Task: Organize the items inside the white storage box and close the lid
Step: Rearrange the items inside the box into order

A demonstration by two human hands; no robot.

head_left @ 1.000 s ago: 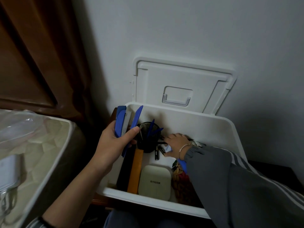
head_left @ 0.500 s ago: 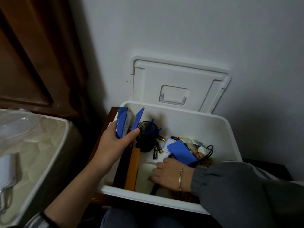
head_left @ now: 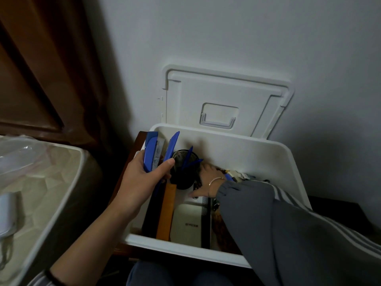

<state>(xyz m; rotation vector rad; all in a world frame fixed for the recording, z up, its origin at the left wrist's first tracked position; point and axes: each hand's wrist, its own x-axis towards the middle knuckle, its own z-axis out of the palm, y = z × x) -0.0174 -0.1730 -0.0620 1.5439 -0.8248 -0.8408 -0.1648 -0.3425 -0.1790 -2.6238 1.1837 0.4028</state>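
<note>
The white storage box [head_left: 274,153] stands open against the wall, its lid [head_left: 224,96] leaning upright behind it. My left hand [head_left: 142,182] is above the box's left edge, shut on a bundle of blue plastic tools [head_left: 153,151]. My right hand [head_left: 208,178] reaches deep inside, beside a black mesh pen cup [head_left: 184,176] holding blue sticks; what its fingers touch is hidden. Inside lie an orange flat item [head_left: 166,213], a black flat item [head_left: 151,215], a cream device [head_left: 190,221], a black comb [head_left: 206,219] and small clutter [head_left: 237,174].
A beige mattress [head_left: 47,182] with clear plastic wrap [head_left: 16,153] and a white object [head_left: 7,213] fills the left. Dark wooden furniture [head_left: 41,69] rises behind it. The box sits on a dark wooden stand [head_left: 123,182]. My knees [head_left: 165,275] are below the box.
My right hand moved from the front of the box back toward the far side beside the pen cup. The blue case seen before is now hidden. A black comb now lies by the cream device.
</note>
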